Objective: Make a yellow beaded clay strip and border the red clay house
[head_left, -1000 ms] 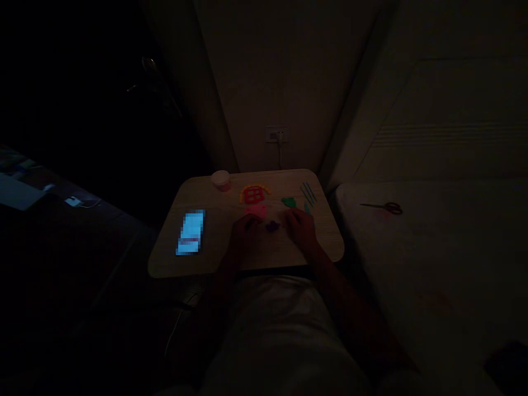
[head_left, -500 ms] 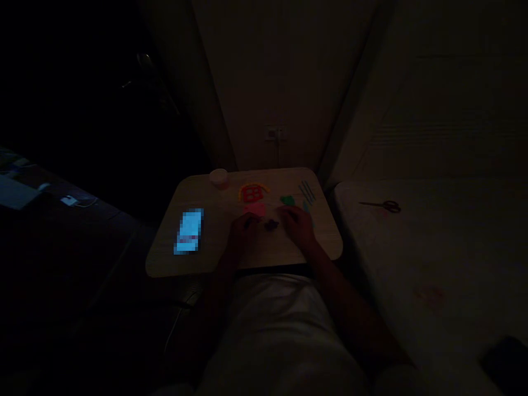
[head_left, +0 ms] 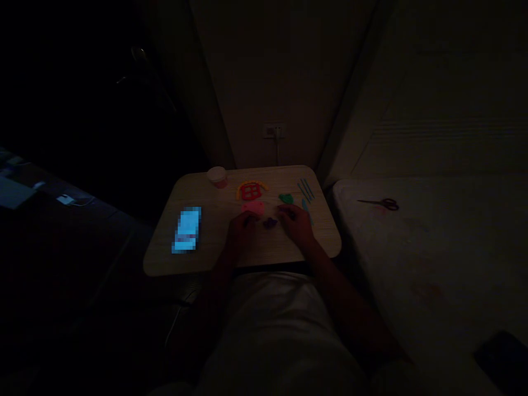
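My left hand (head_left: 241,230) rests over the tabletop with its fingers curled together, just below a flat pink piece (head_left: 253,207). My right hand (head_left: 297,224) has its thumb and fingers drawn into a pinch. In this dim light I cannot make out what either hand holds. Between them lies a small dark purple lump (head_left: 270,223), seemingly modelling clay. Beyond the pink piece is a red window-shaped piece (head_left: 251,191) under an orange-yellow arch (head_left: 251,182). A green lump (head_left: 285,198) lies just past my right fingertips.
Several thin blue sticks (head_left: 306,190) and a light blue flat tool (head_left: 306,205) lie at the table's right. A tub (head_left: 217,177) stands at the back left, a lit phone (head_left: 187,230) nearer. Scissors (head_left: 385,204) lie on the pale surface to the right.
The view has shifted slightly, and everything sits a little further left and up. My right fingers have moved a little around the pinch. The pieces on the table keep their places.
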`<action>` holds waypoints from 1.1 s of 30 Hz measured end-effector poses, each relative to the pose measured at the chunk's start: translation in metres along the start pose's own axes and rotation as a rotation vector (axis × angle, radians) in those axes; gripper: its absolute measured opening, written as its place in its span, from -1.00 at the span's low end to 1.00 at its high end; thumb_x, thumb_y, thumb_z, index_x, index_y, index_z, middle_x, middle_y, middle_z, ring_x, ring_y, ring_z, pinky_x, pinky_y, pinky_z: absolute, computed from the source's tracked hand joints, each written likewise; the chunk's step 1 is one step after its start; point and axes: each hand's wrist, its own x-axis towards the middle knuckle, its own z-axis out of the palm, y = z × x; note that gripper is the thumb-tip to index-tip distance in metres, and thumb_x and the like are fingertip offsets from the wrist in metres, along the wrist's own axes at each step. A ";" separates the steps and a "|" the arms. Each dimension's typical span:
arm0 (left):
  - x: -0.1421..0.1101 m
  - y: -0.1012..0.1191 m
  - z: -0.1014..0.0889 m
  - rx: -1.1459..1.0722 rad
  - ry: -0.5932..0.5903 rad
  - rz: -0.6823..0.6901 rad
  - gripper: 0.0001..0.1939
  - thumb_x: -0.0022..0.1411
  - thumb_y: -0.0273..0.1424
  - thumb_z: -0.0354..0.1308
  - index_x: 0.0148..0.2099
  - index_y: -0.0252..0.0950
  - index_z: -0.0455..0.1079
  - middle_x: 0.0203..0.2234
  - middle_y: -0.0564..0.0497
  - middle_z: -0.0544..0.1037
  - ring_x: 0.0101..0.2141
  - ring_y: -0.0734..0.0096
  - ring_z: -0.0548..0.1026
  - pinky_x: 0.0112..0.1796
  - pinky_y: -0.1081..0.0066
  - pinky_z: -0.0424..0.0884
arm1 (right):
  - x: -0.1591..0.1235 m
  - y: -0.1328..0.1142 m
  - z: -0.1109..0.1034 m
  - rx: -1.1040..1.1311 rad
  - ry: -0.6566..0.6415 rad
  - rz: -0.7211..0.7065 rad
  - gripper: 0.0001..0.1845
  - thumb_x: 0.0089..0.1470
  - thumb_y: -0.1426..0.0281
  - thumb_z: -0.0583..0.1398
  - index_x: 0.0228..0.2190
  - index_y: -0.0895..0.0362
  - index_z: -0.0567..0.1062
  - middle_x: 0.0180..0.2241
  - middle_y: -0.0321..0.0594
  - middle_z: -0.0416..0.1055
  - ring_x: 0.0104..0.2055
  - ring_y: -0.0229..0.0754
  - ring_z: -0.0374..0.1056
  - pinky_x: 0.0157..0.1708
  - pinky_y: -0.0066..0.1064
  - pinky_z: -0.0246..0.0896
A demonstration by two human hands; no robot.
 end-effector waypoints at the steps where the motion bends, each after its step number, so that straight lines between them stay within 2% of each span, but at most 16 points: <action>1: 0.000 0.001 0.000 0.001 -0.003 0.003 -0.81 0.23 -0.38 0.06 -0.25 -0.26 0.51 -0.30 0.01 0.64 -0.23 0.29 0.55 -0.14 0.36 0.45 | 0.000 0.000 0.000 0.011 -0.012 0.002 -0.71 0.12 0.22 0.27 -0.21 0.13 0.64 -0.21 -0.12 0.63 -0.22 -0.09 0.51 -0.17 -0.31 0.38; 9: 0.000 -0.001 0.001 0.016 -0.001 0.004 -0.81 0.24 -0.38 0.06 -0.25 -0.26 0.51 -0.30 0.01 0.64 -0.24 0.29 0.55 -0.15 0.36 0.44 | 0.000 -0.007 -0.002 -0.065 -0.049 0.000 -0.70 0.16 0.19 0.21 -0.37 0.16 0.61 -0.39 -0.19 0.58 -0.36 -0.16 0.43 -0.29 -0.37 0.28; 19: -0.001 -0.001 0.001 0.031 -0.016 0.008 -0.81 0.25 -0.38 0.07 -0.24 -0.27 0.51 -0.30 0.01 0.64 -0.23 0.30 0.55 -0.15 0.37 0.44 | 0.001 -0.003 -0.002 -0.049 -0.056 -0.065 -0.73 0.20 0.25 0.17 -0.25 0.14 0.61 -0.19 -0.08 0.63 -0.14 -0.04 0.52 -0.08 -0.28 0.35; 33: 0.001 -0.005 0.003 0.039 -0.031 0.013 -0.82 0.24 -0.36 0.09 -0.25 -0.25 0.52 -0.31 0.01 0.65 -0.25 0.28 0.55 -0.17 0.36 0.45 | 0.000 0.002 -0.001 -0.068 -0.068 -0.052 -0.74 0.17 0.29 0.19 -0.18 0.09 0.62 -0.19 -0.14 0.63 -0.21 -0.07 0.51 -0.15 -0.30 0.37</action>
